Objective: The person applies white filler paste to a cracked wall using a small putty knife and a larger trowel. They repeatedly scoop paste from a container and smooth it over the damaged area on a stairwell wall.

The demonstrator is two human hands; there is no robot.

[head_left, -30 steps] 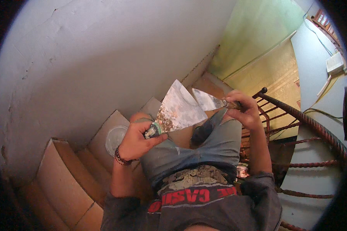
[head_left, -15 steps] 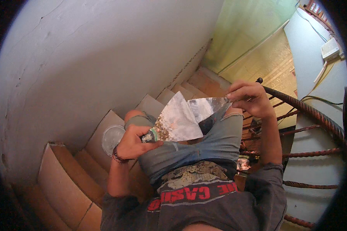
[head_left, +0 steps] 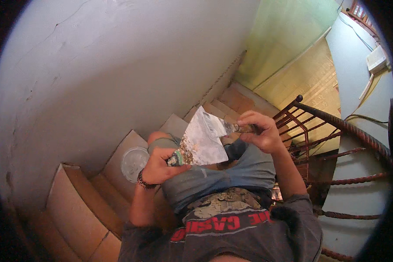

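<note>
My left hand (head_left: pixel 159 167) is closed around the handle of a wide metal putty knife (head_left: pixel 205 146), its pale blade pointing up and right, crusted with flakes near the green-banded handle. My right hand (head_left: pixel 261 131) grips the dark handle of a narrower putty knife (head_left: pixel 215 125), whose blade lies over the upper right part of the wide blade, appearing to touch it. Both are held above my legs in torn jeans (head_left: pixel 222 177).
A round translucent container (head_left: pixel 134 155) stands on a tiled stair step (head_left: pixel 83 205) at my left, beside a pale wall (head_left: pixel 105 74). At right are a twisted metal railing (head_left: pixel 349 131), yellow-green sheeting (head_left: pixel 314 74) and a white box with cables (head_left: pixel 375 59).
My right hand rose and moved right, then came down and left, so the narrow blade now sits further over the wide blade. The whole view has shifted slightly.
</note>
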